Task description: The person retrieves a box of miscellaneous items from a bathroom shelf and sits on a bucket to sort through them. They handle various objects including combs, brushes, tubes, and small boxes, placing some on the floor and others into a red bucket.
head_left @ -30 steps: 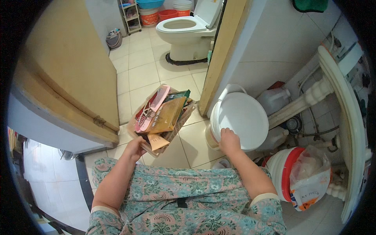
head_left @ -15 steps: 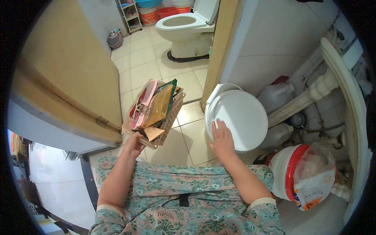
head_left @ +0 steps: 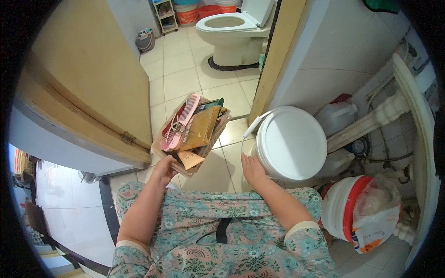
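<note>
My left hand point(head_left: 165, 169) grips the near end of a pale plastic basket point(head_left: 157, 147), held above the floor. Inside it are a pink comb point(head_left: 189, 111), a hair clip point(head_left: 176, 127), an amber flat packet point(head_left: 200, 128), a green packet point(head_left: 216, 103) and a peach-coloured tube point(head_left: 190, 160). To the right stands a white bucket point(head_left: 292, 143) with its lid on. Its handle point(head_left: 253, 125) hangs out on the left side. Beside the bucket's near left wall is my right hand point(head_left: 254, 171), fingers stretched out and empty; whether it touches the wall or handle I cannot tell.
A yellowish door point(head_left: 92, 78) stands at the left and a door frame point(head_left: 278, 60) at the right. Beyond is a toilet point(head_left: 234, 41). A red-rimmed bucket point(head_left: 340, 208) with plastic bags, clear jugs point(head_left: 336, 118) and a sink pipe point(head_left: 366, 123) are at the right.
My right hand has come off the bucket's lid and down to its near left side. The bucket's handle has swung lower and outward. The basket stays in my left hand.
</note>
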